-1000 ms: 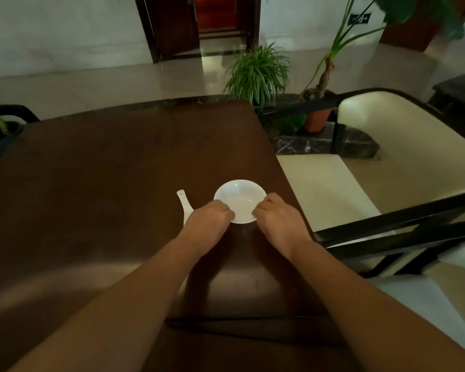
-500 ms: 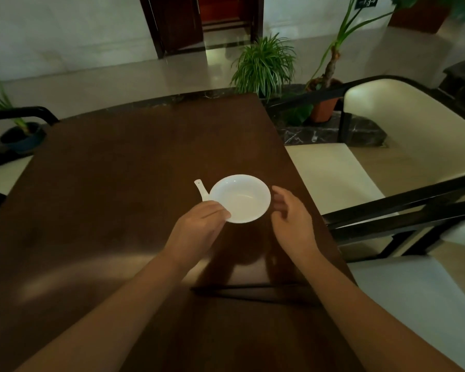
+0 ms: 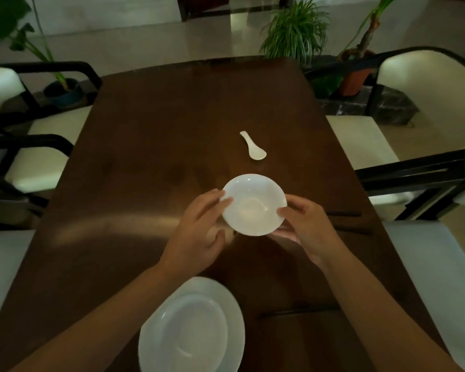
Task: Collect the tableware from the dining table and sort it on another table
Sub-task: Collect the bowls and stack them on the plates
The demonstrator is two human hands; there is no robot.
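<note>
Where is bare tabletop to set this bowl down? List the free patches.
Left half of the table, beside the left hand, is bare; so is the far end beyond the spoon. The near edge is crowded by stacked plates.

We see a dark brown wooden table (image 3: 172,146) catching a streak of glare, cream-cushioned black-framed chairs (image 3: 424,84) on both its sides, potted plants (image 3: 295,28) beyond its far end, pale glossy floor (image 3: 145,49) past them, dim room light
</note>
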